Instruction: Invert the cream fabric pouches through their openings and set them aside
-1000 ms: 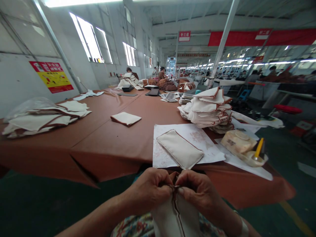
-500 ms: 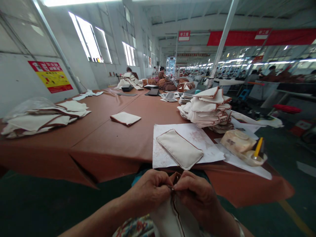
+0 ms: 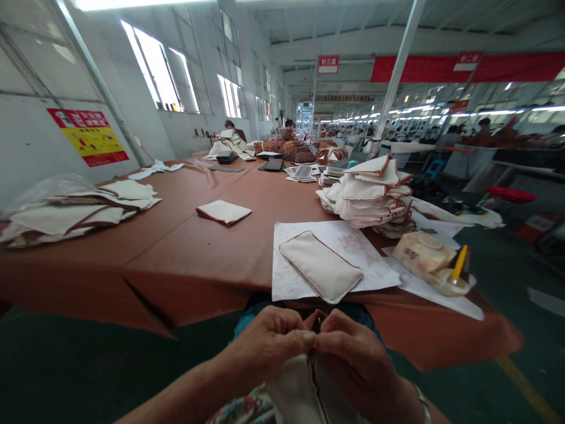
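Held over my lap, below the table edge, is a cream fabric piece [image 3: 291, 383] with a brown seam or opening down its middle. My left hand [image 3: 276, 335] pinches it near its upper end, thumb tip at the seam. From the other side my right hand [image 3: 353, 347] grips the same end, fingers curled, its thumb meeting the left one. A brown flap [image 3: 315, 320] pokes up between the hands. Whatever lies right under the fingertips is hidden. Just beyond my hands a flat cream piece with brown edging [image 3: 321, 266] lies on a white paper sheet [image 3: 286, 282].
On the brown-covered table [image 3: 176, 247] lies a small folded cream piece [image 3: 223, 212]. A tall stack of cream pieces [image 3: 366, 194] stands right, another pile [image 3: 66, 218] left. A plastic-wrapped tub [image 3: 424, 253] with a yellow-handled tool [image 3: 459, 262] sits at the right edge. People work farther back.
Both thumbs have come together over the seam, covering the spot that showed between them before. The fabric piece stays in both hands. The view has shifted very slightly.
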A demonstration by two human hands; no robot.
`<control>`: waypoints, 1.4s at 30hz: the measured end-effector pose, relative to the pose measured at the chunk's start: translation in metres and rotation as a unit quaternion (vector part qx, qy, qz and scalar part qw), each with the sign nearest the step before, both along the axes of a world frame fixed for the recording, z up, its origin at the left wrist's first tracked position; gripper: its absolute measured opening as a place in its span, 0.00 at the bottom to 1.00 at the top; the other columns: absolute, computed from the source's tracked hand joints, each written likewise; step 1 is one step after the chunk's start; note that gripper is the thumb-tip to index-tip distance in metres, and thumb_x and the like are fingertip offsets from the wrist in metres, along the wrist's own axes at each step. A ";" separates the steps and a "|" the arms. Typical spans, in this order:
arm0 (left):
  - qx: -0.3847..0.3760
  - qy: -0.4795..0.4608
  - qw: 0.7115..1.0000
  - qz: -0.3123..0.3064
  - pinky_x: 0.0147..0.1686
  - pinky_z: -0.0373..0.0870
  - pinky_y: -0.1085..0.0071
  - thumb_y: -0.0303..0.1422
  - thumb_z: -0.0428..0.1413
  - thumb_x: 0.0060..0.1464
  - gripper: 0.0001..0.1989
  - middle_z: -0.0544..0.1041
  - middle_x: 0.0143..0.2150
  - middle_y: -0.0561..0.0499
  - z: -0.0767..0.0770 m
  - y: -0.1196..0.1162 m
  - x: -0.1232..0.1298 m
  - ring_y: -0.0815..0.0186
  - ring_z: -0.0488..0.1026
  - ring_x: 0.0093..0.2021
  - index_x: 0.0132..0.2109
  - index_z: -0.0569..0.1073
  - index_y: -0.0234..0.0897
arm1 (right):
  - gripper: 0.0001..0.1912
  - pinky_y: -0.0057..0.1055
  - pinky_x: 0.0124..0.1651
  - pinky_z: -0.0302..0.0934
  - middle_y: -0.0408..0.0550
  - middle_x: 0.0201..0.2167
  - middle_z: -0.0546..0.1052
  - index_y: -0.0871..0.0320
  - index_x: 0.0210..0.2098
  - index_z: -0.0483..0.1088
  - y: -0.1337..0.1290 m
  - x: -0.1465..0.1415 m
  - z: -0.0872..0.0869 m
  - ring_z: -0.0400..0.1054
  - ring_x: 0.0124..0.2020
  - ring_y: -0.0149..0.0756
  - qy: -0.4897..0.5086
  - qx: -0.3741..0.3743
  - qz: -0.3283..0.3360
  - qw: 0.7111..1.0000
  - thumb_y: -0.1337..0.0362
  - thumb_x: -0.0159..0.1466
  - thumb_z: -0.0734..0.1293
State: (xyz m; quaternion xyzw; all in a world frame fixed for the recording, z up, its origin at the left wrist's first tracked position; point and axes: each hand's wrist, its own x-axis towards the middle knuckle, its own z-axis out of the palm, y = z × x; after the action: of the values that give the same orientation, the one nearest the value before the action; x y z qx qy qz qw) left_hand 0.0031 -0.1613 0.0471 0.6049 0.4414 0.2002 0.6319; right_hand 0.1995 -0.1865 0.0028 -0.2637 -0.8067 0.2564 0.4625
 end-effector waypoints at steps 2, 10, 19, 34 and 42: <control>0.011 0.010 1.000 -0.009 0.21 0.47 0.75 0.47 0.56 0.51 0.20 0.61 0.22 0.56 -0.002 0.000 0.000 0.73 0.54 0.23 0.29 0.68 0.32 | 0.12 0.28 0.31 0.54 0.44 0.31 0.64 0.55 0.41 0.68 -0.001 0.001 -0.001 0.60 0.31 0.29 0.003 -0.010 0.004 1.000 0.76 0.64 0.60; 0.026 0.024 0.999 -0.031 0.21 0.48 0.76 0.45 0.56 0.51 0.19 0.66 0.24 0.53 0.003 -0.002 0.000 0.73 0.56 0.24 0.32 0.72 0.29 | 0.11 0.26 0.33 0.55 0.43 0.31 0.65 0.56 0.41 0.67 0.000 0.000 -0.008 0.62 0.32 0.28 0.036 -0.024 0.005 0.999 0.76 0.63 0.61; 0.112 0.094 0.989 -0.019 0.23 0.53 0.77 0.31 0.53 0.49 0.08 0.66 0.25 0.56 0.000 -0.006 0.003 0.73 0.58 0.26 0.32 0.74 0.30 | 0.08 0.32 0.41 0.60 0.49 0.37 0.73 0.56 0.43 0.69 -0.008 0.003 -0.007 0.66 0.38 0.36 0.044 -0.193 0.010 0.980 0.64 0.65 0.61; 0.278 0.159 0.945 -0.071 0.22 0.48 0.76 0.29 0.52 0.55 0.05 0.65 0.24 0.59 -0.014 -0.011 -0.006 0.75 0.57 0.24 0.31 0.71 0.35 | 0.17 0.31 0.37 0.55 0.48 0.33 0.72 0.60 0.30 0.66 0.003 0.010 -0.010 0.63 0.35 0.34 0.045 -0.363 0.063 0.929 0.53 0.66 0.64; 0.270 0.159 0.948 -0.062 0.22 0.49 0.76 0.30 0.52 0.55 0.06 0.65 0.25 0.59 -0.009 -0.012 -0.003 0.75 0.57 0.25 0.30 0.70 0.35 | 0.17 0.29 0.36 0.55 0.44 0.28 0.68 0.59 0.27 0.63 -0.002 0.006 -0.005 0.60 0.32 0.31 0.060 -0.304 0.042 0.950 0.53 0.66 0.63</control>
State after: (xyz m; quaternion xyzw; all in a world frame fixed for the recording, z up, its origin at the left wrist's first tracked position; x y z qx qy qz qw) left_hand 0.0006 -0.1733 0.0384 0.8029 0.4270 0.1734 0.3781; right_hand 0.2058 -0.1882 -0.0025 -0.3420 -0.6715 0.5238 0.3971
